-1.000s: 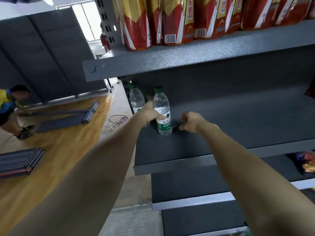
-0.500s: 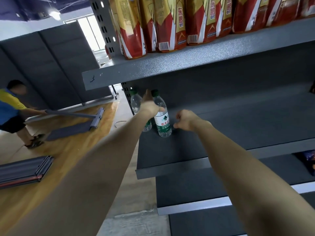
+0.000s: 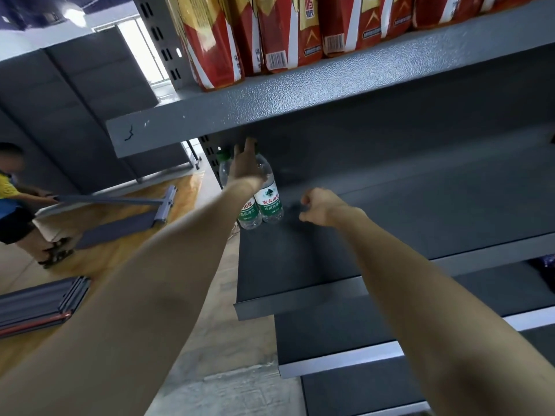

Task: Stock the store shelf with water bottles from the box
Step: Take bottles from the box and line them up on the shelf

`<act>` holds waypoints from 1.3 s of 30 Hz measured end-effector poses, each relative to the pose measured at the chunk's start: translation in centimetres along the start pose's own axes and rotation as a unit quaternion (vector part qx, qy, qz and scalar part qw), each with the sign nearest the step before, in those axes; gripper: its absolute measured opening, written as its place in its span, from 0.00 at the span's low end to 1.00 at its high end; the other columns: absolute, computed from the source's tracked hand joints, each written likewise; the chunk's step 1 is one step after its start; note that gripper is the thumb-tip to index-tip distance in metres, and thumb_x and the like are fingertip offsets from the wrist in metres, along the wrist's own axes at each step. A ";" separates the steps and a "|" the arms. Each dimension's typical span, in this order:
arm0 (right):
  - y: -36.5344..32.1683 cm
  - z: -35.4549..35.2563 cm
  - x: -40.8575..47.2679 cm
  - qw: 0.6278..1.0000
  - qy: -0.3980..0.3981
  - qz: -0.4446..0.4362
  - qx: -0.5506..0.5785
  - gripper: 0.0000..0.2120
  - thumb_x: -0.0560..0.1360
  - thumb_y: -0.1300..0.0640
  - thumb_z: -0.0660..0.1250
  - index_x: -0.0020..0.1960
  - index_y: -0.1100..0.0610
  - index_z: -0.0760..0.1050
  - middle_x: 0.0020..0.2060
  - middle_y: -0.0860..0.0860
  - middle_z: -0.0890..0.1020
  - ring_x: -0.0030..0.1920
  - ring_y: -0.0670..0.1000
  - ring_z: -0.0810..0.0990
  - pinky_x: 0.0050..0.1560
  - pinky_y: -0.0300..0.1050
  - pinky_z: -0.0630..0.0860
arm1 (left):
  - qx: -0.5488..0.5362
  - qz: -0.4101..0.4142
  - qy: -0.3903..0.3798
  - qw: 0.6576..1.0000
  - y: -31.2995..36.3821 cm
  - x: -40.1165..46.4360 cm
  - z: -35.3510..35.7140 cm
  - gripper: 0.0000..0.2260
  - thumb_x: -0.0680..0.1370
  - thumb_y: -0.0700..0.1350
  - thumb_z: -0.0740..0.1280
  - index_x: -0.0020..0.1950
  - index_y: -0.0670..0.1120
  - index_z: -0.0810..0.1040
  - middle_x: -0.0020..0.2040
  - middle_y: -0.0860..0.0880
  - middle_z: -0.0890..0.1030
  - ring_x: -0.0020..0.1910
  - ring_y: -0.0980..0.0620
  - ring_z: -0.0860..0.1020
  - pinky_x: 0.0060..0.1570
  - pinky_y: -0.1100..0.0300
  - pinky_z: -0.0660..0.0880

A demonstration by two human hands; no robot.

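Note:
Two clear water bottles with green caps and green-white labels stand side by side at the left end of the grey middle shelf [image 3: 300, 304]. The right bottle [image 3: 271, 202] touches the left bottle [image 3: 249, 216]. My left hand [image 3: 244, 163] reaches in over them, its fingers straight and pointing up, resting against the bottles' upper parts and hiding the right one's cap. My right hand [image 3: 318, 207] hovers just right of the bottles with loosely curled fingers, holding nothing. No box is in view.
The upper shelf [image 3: 300, 94] hangs low over the bottles and carries red-and-yellow drink packs [image 3: 279, 31]. The middle shelf stretches bare to the right. Lower shelves [image 3: 345, 361] sit below. A person [image 3: 12, 205] handles shelf panels [image 3: 39, 304] on the floor at left.
My left hand slid from the right bottle's side up to its top, fingers straightening. The two bottles now stand closer together. My right hand stayed beside them.

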State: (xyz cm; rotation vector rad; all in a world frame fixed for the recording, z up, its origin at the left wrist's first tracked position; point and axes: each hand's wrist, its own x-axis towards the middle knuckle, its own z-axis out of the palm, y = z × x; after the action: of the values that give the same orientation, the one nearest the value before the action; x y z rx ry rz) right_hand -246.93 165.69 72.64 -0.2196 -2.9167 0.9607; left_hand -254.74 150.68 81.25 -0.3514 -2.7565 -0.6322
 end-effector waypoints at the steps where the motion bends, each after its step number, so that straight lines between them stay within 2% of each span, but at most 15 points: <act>1: 0.0 0.1 0.1 1.000 -0.002 0.000 -0.001 0.16 0.72 0.54 0.72 0.58 0.54 0.76 0.59 0.55 0.77 0.58 0.55 0.77 0.57 0.44 0.74 | 0.011 0.004 -0.001 1.000 -0.1 0.1 0.0 0.33 0.70 0.38 0.75 0.71 0.49 0.65 0.68 0.43 0.69 0.64 0.41 0.75 0.64 0.49 0.66; 5: 0.2 0.4 0.4 1.000 -0.009 0.005 -0.005 0.16 0.73 0.54 0.72 0.60 0.55 0.75 0.60 0.55 0.76 0.59 0.55 0.76 0.56 0.45 0.74 | 0.043 0.026 -0.028 0.998 -0.7 0.7 0.2 0.39 0.68 0.39 0.77 0.75 0.49 0.62 0.69 0.42 0.67 0.64 0.38 0.74 0.64 0.43 0.67; 8: 0.0 0.5 0.4 1.000 -0.005 0.008 -0.012 0.17 0.73 0.55 0.71 0.60 0.55 0.75 0.60 0.55 0.76 0.59 0.56 0.76 0.56 0.45 0.74 | 0.086 0.034 -0.032 0.995 -0.8 0.5 0.4 0.40 0.71 0.42 0.75 0.77 0.52 0.59 0.70 0.42 0.65 0.66 0.39 0.73 0.66 0.43 0.66; 12: -0.4 0.1 -0.1 1.000 0.003 0.011 -0.017 0.16 0.72 0.55 0.71 0.59 0.55 0.76 0.60 0.55 0.77 0.59 0.56 0.77 0.57 0.44 0.74 | 0.112 0.056 -0.004 0.992 -0.9 -0.4 0.1 0.32 0.73 0.38 0.69 0.74 0.58 0.65 0.67 0.42 0.66 0.66 0.40 0.70 0.66 0.44 0.67; 15: -0.7 -0.4 -1.2 1.000 0.002 0.009 -0.022 0.12 0.72 0.55 0.70 0.55 0.54 0.75 0.58 0.55 0.76 0.57 0.56 0.77 0.54 0.44 0.74 | 0.123 0.070 0.007 0.990 -0.7 -1.4 -0.6 0.24 0.73 0.39 0.68 0.67 0.55 0.73 0.66 0.43 0.70 0.66 0.40 0.71 0.64 0.46 0.70; 17: -0.7 -0.8 -2.4 1.000 -0.004 0.001 -0.030 0.10 0.72 0.55 0.70 0.51 0.53 0.72 0.57 0.55 0.76 0.53 0.56 0.76 0.50 0.43 0.72 | 0.141 0.087 -0.001 0.986 -0.4 -2.9 -1.0 0.19 0.75 0.41 0.67 0.66 0.52 0.74 0.66 0.43 0.72 0.64 0.40 0.73 0.64 0.51 0.69; 19: -0.4 -1.3 -4.0 0.999 -0.012 -0.006 -0.040 0.11 0.72 0.55 0.71 0.50 0.53 0.70 0.57 0.55 0.77 0.52 0.55 0.75 0.49 0.43 0.71 | 0.155 0.085 -0.026 0.984 0.1 -4.9 -1.2 0.16 0.77 0.42 0.64 0.65 0.47 0.75 0.64 0.41 0.75 0.60 0.40 0.76 0.57 0.53 0.72; 21: 0.3 -2.2 -6.0 0.999 -0.016 -0.009 -0.045 0.11 0.73 0.54 0.71 0.51 0.53 0.71 0.58 0.56 0.77 0.55 0.57 0.75 0.50 0.44 0.71 | 0.173 0.090 -0.034 0.980 0.8 -7.2 -1.2 0.13 0.78 0.44 0.63 0.62 0.46 0.76 0.60 0.40 0.79 0.57 0.38 0.77 0.54 0.52 0.73; 23: 1.7 -3.0 -8.3 0.999 -0.022 -0.005 -0.048 0.12 0.73 0.53 0.71 0.53 0.53 0.72 0.59 0.56 0.76 0.58 0.58 0.75 0.56 0.47 0.74 | 0.204 0.108 -0.040 0.972 1.8 -9.6 -0.6 0.13 0.78 0.45 0.63 0.62 0.46 0.77 0.61 0.41 0.78 0.60 0.39 0.75 0.57 0.51 0.71; 25: 3.7 -3.6 -10.8 0.998 -0.029 -0.003 -0.051 0.13 0.73 0.54 0.71 0.55 0.54 0.73 0.59 0.56 0.75 0.58 0.58 0.75 0.58 0.49 0.75 | 0.221 0.108 -0.059 0.968 3.0 -12.2 0.3 0.12 0.78 0.47 0.63 0.60 0.45 0.76 0.61 0.42 0.77 0.61 0.39 0.74 0.56 0.51 0.71; 30: 9.9 -4.3 -16.6 0.995 -0.058 -0.015 -0.074 0.18 0.74 0.55 0.71 0.62 0.59 0.76 0.60 0.58 0.78 0.60 0.59 0.76 0.59 0.47 0.74 | 0.222 0.076 -0.135 0.963 7.0 -19.4 3.8 0.12 0.79 0.49 0.61 0.57 0.46 0.76 0.59 0.43 0.78 0.58 0.41 0.77 0.51 0.52 0.74; 34: 14.6 -2.7 -21.7 0.992 -0.111 0.008 -0.064 0.13 0.73 0.55 0.71 0.57 0.55 0.77 0.54 0.56 0.79 0.58 0.59 0.78 0.56 0.46 0.75 | 0.206 0.070 -0.197 0.956 9.6 -26.5 6.7 0.11 0.79 0.51 0.62 0.56 0.46 0.77 0.57 0.43 0.79 0.56 0.39 0.78 0.51 0.50 0.75; 37: 16.4 -0.7 -25.7 0.986 -0.148 0.014 -0.070 0.11 0.72 0.55 0.72 0.48 0.52 0.70 0.48 0.53 0.76 0.51 0.54 0.76 0.49 0.43 0.71 | 0.202 0.073 -0.247 0.945 9.8 -31.6 8.9 0.11 0.79 0.50 0.62 0.56 0.47 0.78 0.57 0.43 0.80 0.55 0.40 0.78 0.50 0.50 0.75; 39: 17.5 1.0 -27.9 0.983 -0.169 0.017 -0.074 0.10 0.72 0.55 0.72 0.48 0.53 0.70 0.48 0.53 0.76 0.49 0.54 0.76 0.48 0.43 0.72 | 0.190 0.068 -0.284 0.937 9.7 -34.6 10.4 0.10 0.79 0.49 0.62 0.55 0.47 0.78 0.55 0.44 0.80 0.53 0.41 0.79 0.46 0.52 0.73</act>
State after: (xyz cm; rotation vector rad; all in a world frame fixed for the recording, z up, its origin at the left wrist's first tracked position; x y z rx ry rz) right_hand -217.39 174.77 61.01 -0.1234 -3.3090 0.8610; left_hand -222.11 158.07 64.57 -0.7191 -3.2571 0.0686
